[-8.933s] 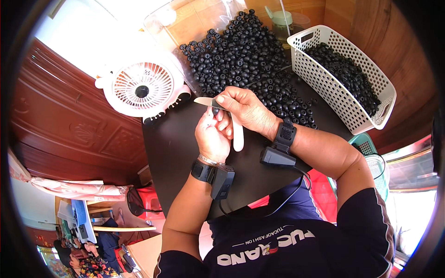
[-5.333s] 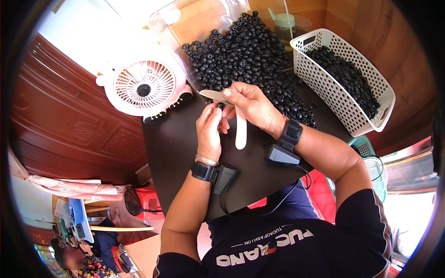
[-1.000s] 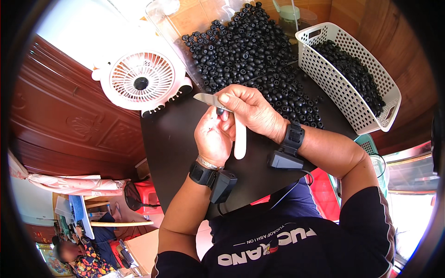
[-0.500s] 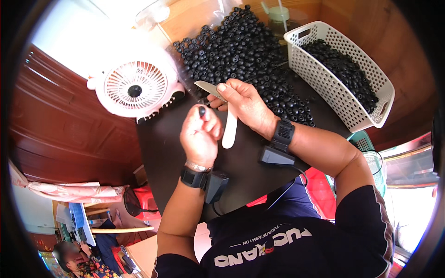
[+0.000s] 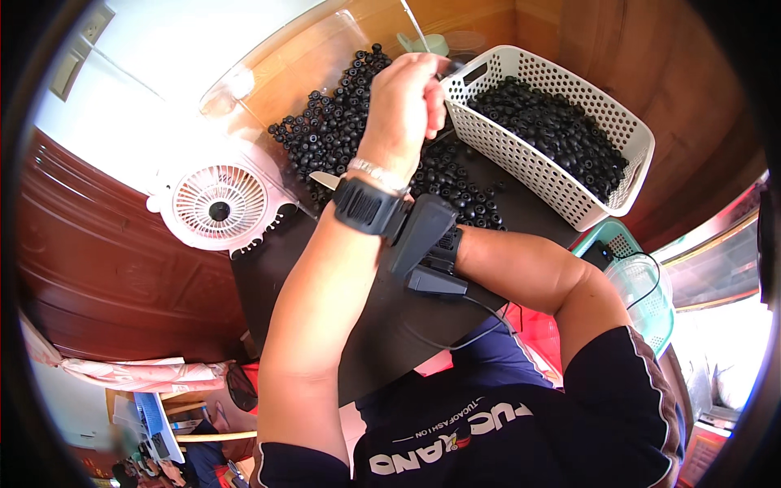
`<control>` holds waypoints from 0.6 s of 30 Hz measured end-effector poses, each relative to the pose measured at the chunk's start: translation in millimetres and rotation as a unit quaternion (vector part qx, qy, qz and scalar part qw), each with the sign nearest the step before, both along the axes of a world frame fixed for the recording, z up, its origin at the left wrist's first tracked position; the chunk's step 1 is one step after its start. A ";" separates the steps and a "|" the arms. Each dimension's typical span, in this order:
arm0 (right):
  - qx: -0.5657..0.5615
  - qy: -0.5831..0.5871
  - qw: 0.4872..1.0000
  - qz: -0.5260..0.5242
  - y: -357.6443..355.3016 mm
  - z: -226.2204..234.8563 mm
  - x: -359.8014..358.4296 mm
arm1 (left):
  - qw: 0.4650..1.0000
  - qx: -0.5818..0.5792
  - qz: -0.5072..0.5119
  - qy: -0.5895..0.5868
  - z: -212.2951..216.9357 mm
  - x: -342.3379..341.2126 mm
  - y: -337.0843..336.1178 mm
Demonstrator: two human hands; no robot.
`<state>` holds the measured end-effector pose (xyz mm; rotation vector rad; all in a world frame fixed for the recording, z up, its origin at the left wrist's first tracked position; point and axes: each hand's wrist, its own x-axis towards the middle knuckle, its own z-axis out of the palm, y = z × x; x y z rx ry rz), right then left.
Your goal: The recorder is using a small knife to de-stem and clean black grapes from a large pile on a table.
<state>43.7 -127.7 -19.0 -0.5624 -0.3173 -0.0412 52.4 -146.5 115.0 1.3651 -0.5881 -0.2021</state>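
Observation:
My left hand (image 5: pixel 400 102) reaches far forward, fingers curled, beside the left end of the white perforated basket (image 5: pixel 521 163). At its fingertips is a blurred small black bead-like piece (image 5: pixel 451 70), over the basket's corner. My left forearm and wrist device cover my right hand; only my right forearm (image 5: pixel 521 264) and part of its wrist strap show. The pale blade of a knife (image 5: pixel 324 179) sticks out on the other side of my left wrist, where my right hand's grip is hidden. Many black bead-like pieces (image 5: pixel 325 122) lie heaped on the dark table (image 5: pixel 285 276).
More black pieces (image 5: pixel 553 130) fill the basket. A pink fan (image 5: pixel 220 203) stands at the table's left. A clear plastic sheet (image 5: pixel 281 65) rises behind the heap, near a pale green container (image 5: pixel 431 43). A teal basket (image 5: pixel 651 301) is at the right.
My left hand has moved forward and right, from beside the knife to the basket's corner, with the black piece. My left forearm now hides my right hand. The whole view has shifted slightly.

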 end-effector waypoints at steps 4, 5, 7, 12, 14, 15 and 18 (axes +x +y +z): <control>-0.207 -0.092 0.968 -0.109 -23.3 2.9 4.3 | 1.000 0.018 0.013 -0.016 -1.9 -3.6 8.0; -0.257 -0.113 0.950 -0.135 -28.0 7.8 4.4 | 1.000 0.014 0.027 -0.004 -4.1 -4.1 19.0; -0.207 0.029 0.969 -0.130 -34.9 15.4 10.8 | 0.998 -0.004 0.055 0.010 -10.4 -6.3 43.0; -0.222 0.079 0.960 -0.151 -59.4 23.7 21.3 | 0.984 0.055 0.166 0.029 -42.8 -11.5 128.3; -0.225 0.075 0.959 -0.152 -58.4 26.9 21.5 | 0.967 0.146 0.202 0.045 -65.0 -11.2 156.5; -0.225 0.078 0.960 -0.150 -57.4 29.1 21.6 | 0.953 0.212 0.209 0.062 -77.0 -10.3 167.6; -0.234 0.069 0.957 -0.161 -58.5 28.5 23.4 | 0.928 0.317 0.190 0.048 -100.8 -14.0 171.6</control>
